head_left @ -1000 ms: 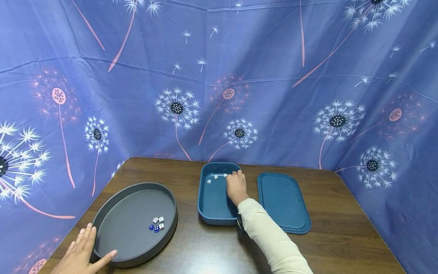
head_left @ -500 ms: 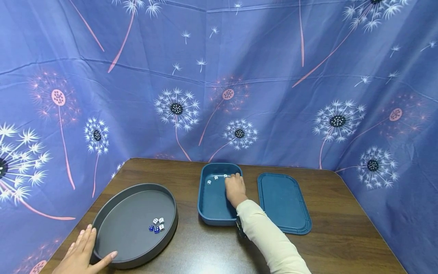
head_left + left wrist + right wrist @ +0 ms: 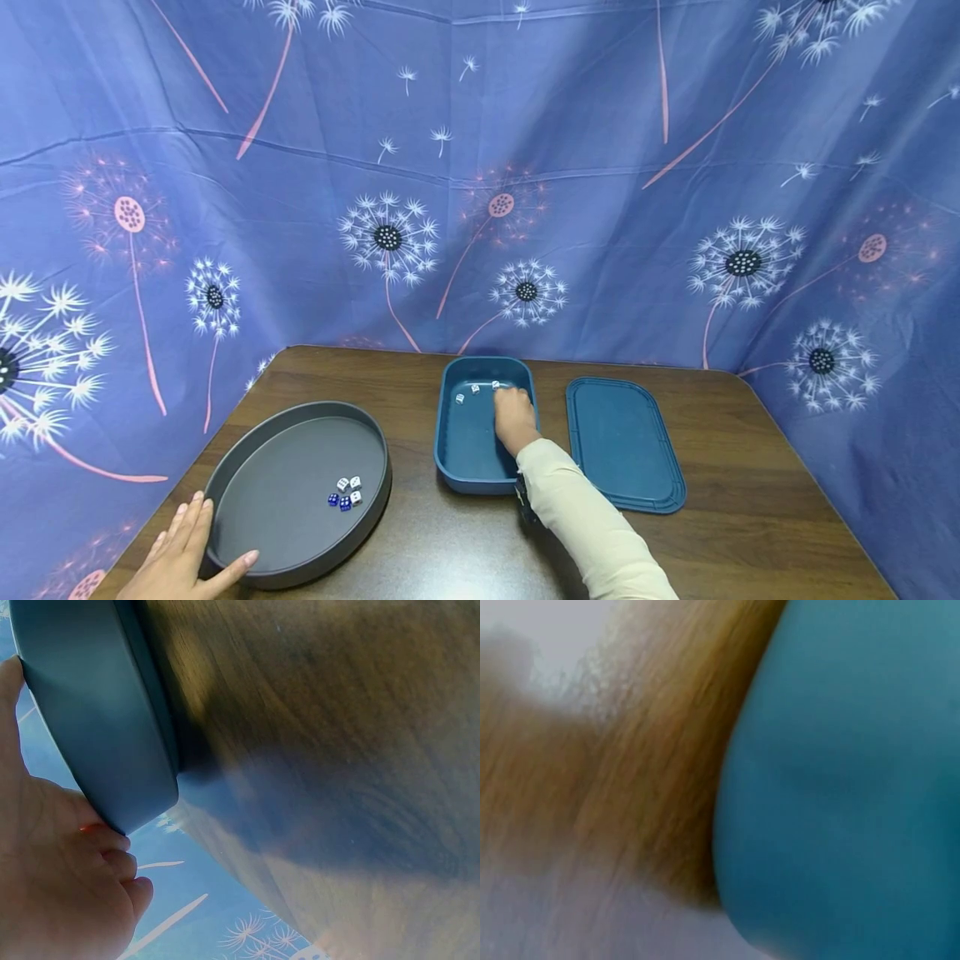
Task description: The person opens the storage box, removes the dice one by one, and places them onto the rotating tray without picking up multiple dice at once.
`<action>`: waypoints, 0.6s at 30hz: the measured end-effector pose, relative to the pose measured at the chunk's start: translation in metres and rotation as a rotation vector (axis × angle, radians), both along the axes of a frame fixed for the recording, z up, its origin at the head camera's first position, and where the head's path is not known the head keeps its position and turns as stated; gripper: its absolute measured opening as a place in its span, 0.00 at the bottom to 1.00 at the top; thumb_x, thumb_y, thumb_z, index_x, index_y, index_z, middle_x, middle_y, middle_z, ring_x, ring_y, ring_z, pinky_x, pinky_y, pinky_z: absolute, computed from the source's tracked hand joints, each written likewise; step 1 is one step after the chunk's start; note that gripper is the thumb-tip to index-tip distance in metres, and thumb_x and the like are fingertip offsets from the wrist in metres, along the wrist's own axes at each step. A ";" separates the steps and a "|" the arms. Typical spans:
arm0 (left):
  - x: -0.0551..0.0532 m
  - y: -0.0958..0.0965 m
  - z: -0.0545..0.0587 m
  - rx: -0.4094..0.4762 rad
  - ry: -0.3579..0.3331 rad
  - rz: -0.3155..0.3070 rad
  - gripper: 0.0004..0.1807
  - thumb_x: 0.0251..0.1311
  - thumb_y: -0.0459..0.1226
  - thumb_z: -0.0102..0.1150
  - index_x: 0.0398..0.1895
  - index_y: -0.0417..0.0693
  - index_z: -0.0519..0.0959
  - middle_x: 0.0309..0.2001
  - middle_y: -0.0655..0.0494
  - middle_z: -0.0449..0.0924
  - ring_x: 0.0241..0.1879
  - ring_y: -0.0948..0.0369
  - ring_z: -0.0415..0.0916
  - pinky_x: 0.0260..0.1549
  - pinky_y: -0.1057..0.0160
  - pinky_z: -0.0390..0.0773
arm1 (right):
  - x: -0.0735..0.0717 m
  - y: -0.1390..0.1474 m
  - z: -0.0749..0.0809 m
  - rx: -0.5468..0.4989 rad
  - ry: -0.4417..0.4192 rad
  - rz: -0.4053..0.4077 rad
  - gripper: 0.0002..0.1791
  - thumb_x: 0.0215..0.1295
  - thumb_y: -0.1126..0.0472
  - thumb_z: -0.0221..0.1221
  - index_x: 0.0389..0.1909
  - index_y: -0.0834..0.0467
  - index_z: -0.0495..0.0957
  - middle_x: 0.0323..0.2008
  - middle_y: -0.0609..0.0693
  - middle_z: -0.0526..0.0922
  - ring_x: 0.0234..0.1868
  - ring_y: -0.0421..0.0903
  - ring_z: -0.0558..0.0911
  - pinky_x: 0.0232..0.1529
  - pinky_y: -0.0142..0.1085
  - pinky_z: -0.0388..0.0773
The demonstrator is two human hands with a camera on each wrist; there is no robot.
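Observation:
My left hand (image 3: pixel 177 546) rests against the left rim of a round dark grey tray (image 3: pixel 258 433), thumb and fingers spread along its edge. The left wrist view shows that hand touching the tray's outer wall. Inside the tray lie white dice (image 3: pixel 356 482) and blue dice (image 3: pixel 345 503), close together at the right. My right hand (image 3: pixel 514 414) reaches down into a deep blue rectangular box (image 3: pixel 472 450). Its fingers look bent but their tips are hidden, so anything between them is out of sight. Beyond and left of it, several white dice (image 3: pixel 476 389) lie on the box floor.
A flat blue lid (image 3: pixel 626 442) lies on the wooden table (image 3: pixel 750 492) right of the box, partly behind my right sleeve (image 3: pixel 588 521). A blue dandelion-print cloth (image 3: pixel 600 208) hangs behind and at both sides of the table.
My right hand has shifted slightly toward me inside the box, and its fingertips have dropped out of sight. The left hand stays at the tray's rim. The dice in view keep their places.

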State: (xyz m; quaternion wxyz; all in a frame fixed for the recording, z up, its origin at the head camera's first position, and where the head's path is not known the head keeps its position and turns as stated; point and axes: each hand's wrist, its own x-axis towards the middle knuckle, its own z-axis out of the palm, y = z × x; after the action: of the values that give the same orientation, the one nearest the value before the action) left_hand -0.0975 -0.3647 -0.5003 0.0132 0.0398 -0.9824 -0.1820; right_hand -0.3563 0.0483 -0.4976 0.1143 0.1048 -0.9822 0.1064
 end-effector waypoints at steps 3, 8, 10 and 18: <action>-0.001 0.000 -0.001 -0.004 0.005 0.001 0.60 0.60 0.62 0.52 0.68 0.17 0.39 0.68 0.17 0.35 0.69 0.30 0.22 0.61 0.34 0.18 | 0.001 0.001 -0.001 -0.044 0.025 -0.007 0.04 0.56 0.72 0.59 0.26 0.63 0.80 0.29 0.61 0.83 0.34 0.58 0.82 0.32 0.48 0.82; -0.001 0.000 -0.002 -0.006 0.013 -0.001 0.60 0.60 0.62 0.52 0.68 0.16 0.41 0.69 0.19 0.34 0.69 0.30 0.24 0.61 0.31 0.22 | 0.004 0.001 0.002 -0.184 0.039 -0.023 0.05 0.53 0.69 0.64 0.22 0.63 0.78 0.24 0.61 0.82 0.31 0.58 0.84 0.29 0.48 0.82; 0.000 -0.001 -0.002 -0.006 0.016 0.000 0.60 0.60 0.62 0.53 0.68 0.17 0.41 0.69 0.20 0.34 0.69 0.30 0.24 0.61 0.31 0.22 | 0.005 0.001 0.004 -0.242 0.021 -0.023 0.08 0.53 0.68 0.66 0.21 0.62 0.76 0.22 0.59 0.81 0.29 0.56 0.84 0.28 0.48 0.81; 0.000 0.002 0.001 -0.003 0.017 -0.001 0.59 0.60 0.61 0.53 0.68 0.16 0.43 0.69 0.19 0.35 0.69 0.30 0.25 0.61 0.29 0.26 | 0.004 0.001 0.003 -0.326 -0.034 -0.054 0.10 0.53 0.68 0.67 0.36 0.63 0.80 0.32 0.60 0.85 0.37 0.57 0.85 0.38 0.48 0.81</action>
State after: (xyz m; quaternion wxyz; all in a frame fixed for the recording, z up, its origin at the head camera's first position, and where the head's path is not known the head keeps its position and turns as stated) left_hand -0.0979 -0.3628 -0.4991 0.0218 0.0377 -0.9826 -0.1808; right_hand -0.3523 0.0497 -0.4942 0.1160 0.0567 -0.9561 0.2630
